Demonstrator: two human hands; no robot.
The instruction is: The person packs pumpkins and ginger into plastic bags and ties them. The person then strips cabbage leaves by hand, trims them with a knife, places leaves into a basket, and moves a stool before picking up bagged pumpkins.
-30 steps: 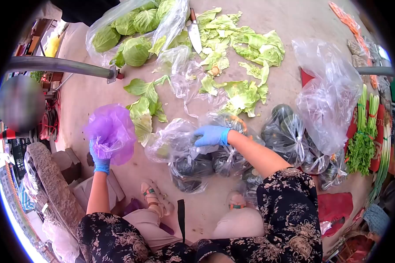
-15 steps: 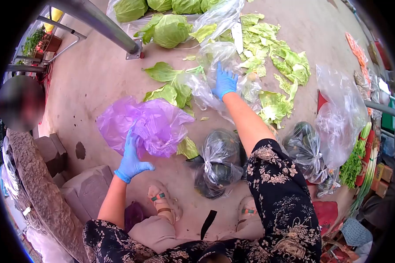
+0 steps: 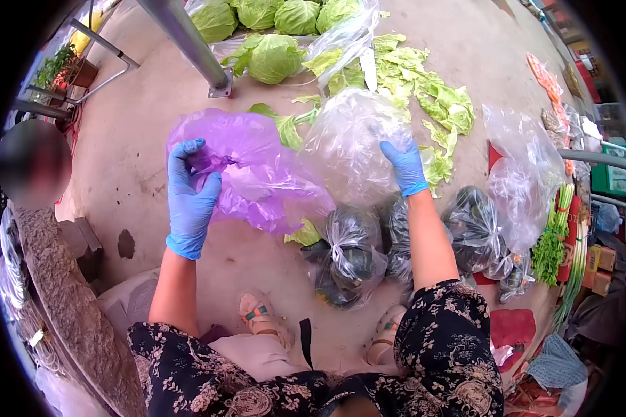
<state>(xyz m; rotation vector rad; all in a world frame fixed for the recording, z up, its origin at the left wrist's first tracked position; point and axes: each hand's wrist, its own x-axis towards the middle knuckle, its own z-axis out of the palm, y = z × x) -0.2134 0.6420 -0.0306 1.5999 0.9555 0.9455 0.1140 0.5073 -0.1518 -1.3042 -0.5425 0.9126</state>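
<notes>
A purple plastic bag (image 3: 264,174) spreads out from my left hand (image 3: 191,194), which wears a blue glove and has its fingers curled on the bag's left edge. My right hand (image 3: 405,165), also in a blue glove, is closed at the right side of a clear plastic bag (image 3: 351,149) that is puffed out. The two bags overlap near the middle. Below them lie dark green squashes in tied clear bags (image 3: 351,257). Trimmed cabbage leaves (image 3: 452,104) lie behind the clear bag.
Cabbages (image 3: 275,59) stand at the top beside a knife (image 3: 368,69). A metal post (image 3: 191,42) rises at upper left. More bagged squashes (image 3: 469,226), a large clear bag (image 3: 525,181) and celery (image 3: 553,243) are at right. A rough stone (image 3: 62,278) is at lower left.
My left hand has lifted the purple bag and closed on its edge. My right hand has moved right and toward me, and the clear bag is now raised and spread.
</notes>
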